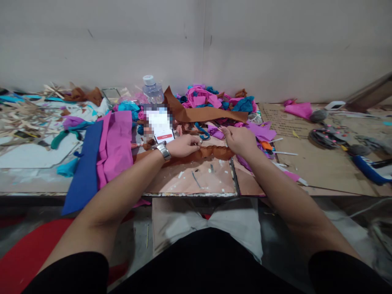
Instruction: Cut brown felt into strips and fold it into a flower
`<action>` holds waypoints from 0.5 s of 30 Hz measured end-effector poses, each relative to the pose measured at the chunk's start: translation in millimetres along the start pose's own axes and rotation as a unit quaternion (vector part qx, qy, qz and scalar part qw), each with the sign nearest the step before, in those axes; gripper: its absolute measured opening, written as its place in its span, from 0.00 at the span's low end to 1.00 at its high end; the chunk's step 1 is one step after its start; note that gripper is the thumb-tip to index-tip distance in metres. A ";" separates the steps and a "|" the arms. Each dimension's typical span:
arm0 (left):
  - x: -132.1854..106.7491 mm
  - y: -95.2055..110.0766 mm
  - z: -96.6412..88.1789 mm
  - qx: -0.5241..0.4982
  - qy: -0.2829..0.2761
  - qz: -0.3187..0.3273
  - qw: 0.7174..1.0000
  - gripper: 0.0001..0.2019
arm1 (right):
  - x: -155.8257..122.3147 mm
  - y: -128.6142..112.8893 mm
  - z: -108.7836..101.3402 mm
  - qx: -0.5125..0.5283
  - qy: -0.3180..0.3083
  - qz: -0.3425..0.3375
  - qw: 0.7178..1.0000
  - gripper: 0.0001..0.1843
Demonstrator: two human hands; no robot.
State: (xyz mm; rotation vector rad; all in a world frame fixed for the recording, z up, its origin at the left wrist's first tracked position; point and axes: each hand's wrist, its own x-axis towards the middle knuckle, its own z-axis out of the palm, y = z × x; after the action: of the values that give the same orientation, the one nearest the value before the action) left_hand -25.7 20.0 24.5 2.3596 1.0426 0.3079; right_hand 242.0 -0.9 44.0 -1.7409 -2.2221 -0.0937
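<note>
My left hand, with a metal watch on the wrist, is closed in a pinch on one end of a ruffled brown crepe-paper strip. My right hand is closed on the other end of the same strip, fingers curled. The strip lies stretched between both hands on the low table. A phone stands propped just beyond my left hand. A long flat brown strip lies behind the hands.
Folded pink paper and blue paper lie at left. A heap of pink, teal and brown scraps and a water bottle sit by the wall. Cardboard, tools and white sticks lie at right. Wooden slivers lie far left.
</note>
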 end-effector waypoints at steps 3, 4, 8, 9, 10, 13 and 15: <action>-0.1 -0.2 -0.3 0.001 0.003 -0.003 1.000 0.12 | 2.3 5.3 0.5 0.008 0.023 0.019 1.000 0.42; -0.1 -0.3 -0.7 0.001 0.006 -0.004 1.000 0.12 | 3.1 6.6 0.5 0.013 0.034 0.015 0.999 0.41; -0.2 2.2 -0.6 -0.004 0.004 0.004 1.000 0.12 | 4.2 3.1 3.7 0.068 0.041 -0.122 0.989 0.34; -0.3 3.8 -0.2 -0.006 0.001 0.008 1.000 0.12 | 3.3 -0.3 6.0 0.085 0.032 -0.167 0.982 0.31; -0.4 5.8 0.3 -0.009 -0.002 0.013 1.000 0.12 | 1.9 -4.7 8.9 0.103 0.016 -0.206 0.973 0.27; -1.1 11.6 1.7 -0.015 -0.011 0.026 1.000 0.12 | -5.1 -19.4 19.1 0.128 -0.020 -0.255 0.958 0.20; -1.7 14.0 2.3 -0.018 -0.014 0.032 0.999 0.12 | -9.6 -27.2 24.6 0.127 -0.041 -0.267 0.954 0.17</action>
State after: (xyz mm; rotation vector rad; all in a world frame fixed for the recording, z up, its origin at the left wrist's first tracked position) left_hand -17.3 10.1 30.4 2.3616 0.9435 0.3136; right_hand 213.0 -11.0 21.8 -0.9984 -2.5738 0.1396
